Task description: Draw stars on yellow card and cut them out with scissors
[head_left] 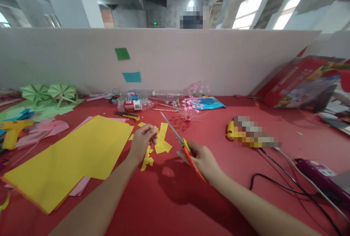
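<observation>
My right hand is wrapped round a pair of scissors with orange and yellow handles. Their long blades point up and to the left. My left hand is closed in a pinch, and a small piece of yellow paper shows at its fingertips; its full shape is hidden. Under and beside the left hand lie yellow paper scraps, and a strip with a jagged edge rests just below the fingers. Left of that hand, yellow sheets are spread in a stack.
A yellow box cutter and plastic bottles lie behind the scraps. Pink star decorations stand at the back. A yellow glue gun and green folded paper are on the left. Cables cross the right side.
</observation>
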The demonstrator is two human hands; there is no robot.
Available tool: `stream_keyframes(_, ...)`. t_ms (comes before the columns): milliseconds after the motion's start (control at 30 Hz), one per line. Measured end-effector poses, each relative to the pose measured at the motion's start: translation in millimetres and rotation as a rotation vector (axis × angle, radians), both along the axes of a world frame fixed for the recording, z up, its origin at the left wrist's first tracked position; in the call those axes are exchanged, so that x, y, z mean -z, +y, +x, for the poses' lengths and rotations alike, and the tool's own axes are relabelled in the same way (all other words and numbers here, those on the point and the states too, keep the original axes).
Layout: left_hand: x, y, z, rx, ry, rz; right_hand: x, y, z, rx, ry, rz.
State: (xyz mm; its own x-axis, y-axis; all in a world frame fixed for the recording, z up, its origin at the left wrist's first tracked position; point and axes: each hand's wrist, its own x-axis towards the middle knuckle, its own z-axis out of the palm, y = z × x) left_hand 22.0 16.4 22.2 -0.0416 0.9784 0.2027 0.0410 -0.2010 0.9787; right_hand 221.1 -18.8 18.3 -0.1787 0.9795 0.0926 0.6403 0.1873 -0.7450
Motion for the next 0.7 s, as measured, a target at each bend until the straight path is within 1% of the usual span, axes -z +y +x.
stream_keyframes(100,3.5,0.7,1.7,0.075,0.118,-0.018,0.3,7.4,4.5,0.049,0.004,0.032)
stream_keyframes(200,7.2,-0.6,4.4,0.116,0.216,-0.024,0.9,17.5,10.9,0.119,-0.023,0.065)
stream_keyframes(267,8.9,-2.6,6.8,0.137,0.350,0.040,1.7,24.1,15.2,0.162,-0.035,0.089)
stream_keyframes(367,9.8,-7.6,13.0,0.192,0.695,0.243,4.1,31.4,19.8,0.224,-0.050,0.133)
stream_keyframes(433,9.9,-11.2,19.2,0.249,0.867,0.338,6.4,34.2,21.3,0.242,-0.048,0.165)
stream_keyframes(500,10.5,-13.1,26.7,0.306,0.982,0.381,8.6,35.5,21.6,0.246,-0.035,0.189)
stream_keyframes(567,11.9,-11.2,35.1,0.356,1.076,0.388,10.1,35.9,21.3,0.244,-0.017,0.200)
stream_keyframes(633,13.8,-4.9,44.2,0.400,1.136,0.380,10.9,35.8,20.7,0.238,0.006,0.201)
stream_keyframes(700,15.7,4.8,53.7,0.437,1.149,0.387,11.2,35.6,20.0,0.228,0.031,0.198)
